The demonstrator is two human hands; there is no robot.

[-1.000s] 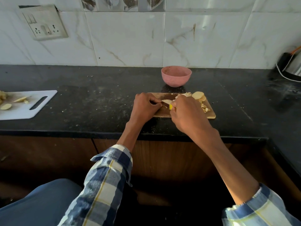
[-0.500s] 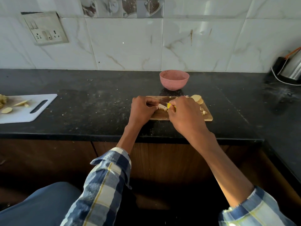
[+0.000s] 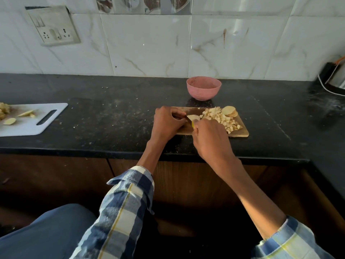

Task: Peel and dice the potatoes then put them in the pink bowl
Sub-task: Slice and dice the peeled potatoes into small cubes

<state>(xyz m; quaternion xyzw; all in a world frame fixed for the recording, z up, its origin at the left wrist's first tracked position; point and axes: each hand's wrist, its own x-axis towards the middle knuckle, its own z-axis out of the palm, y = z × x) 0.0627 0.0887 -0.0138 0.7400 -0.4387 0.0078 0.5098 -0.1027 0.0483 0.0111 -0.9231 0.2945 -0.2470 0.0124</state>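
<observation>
White plastic cutting board [image 3: 33,119] is sitting far left of the wooden cutting board [image 3: 240,132], carrying potato scraps and peels [image 3: 11,116]. Both boards are lying on the black countertop [image 3: 112,116]. Left hand [image 3: 167,123] is resting on the wooden board's left end, fingers curled, pinching a pale potato slice [image 3: 193,117] down flat. Right hand [image 3: 211,139] is closing around a knife [image 3: 192,122] at the board's near edge; only a bit of yellow handle and a short stretch of blade are showing, blade touching the slice. Diced potato [image 3: 220,118] is piling up on the board's right half, with a few round potato slices [image 3: 229,111] stacked at its far right corner. Pink bowl [image 3: 203,88] is standing just behind the board; contents, cannot tell.
</observation>
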